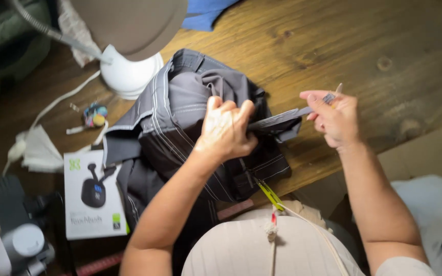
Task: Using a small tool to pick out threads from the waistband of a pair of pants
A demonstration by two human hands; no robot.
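1. The left hand (224, 132) is clamped on a bunched fold of the dark grey garment (180, 117), which lies on the wooden table (333, 46) just before the person.
2. The right hand (336, 120) pinches a small slim tool (328, 97) beside a strip pulled taut from the cloth.
3. This looks like seam work; the next move likely calls for steady tension.
4. Beyond stand a white lamp (129, 71) and an earbud box (93, 194).

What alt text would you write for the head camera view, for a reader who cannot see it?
A person's left hand grips a dark grey garment on a wooden table, while the right hand pulls a strap from it. A white lamp base stands nearby.
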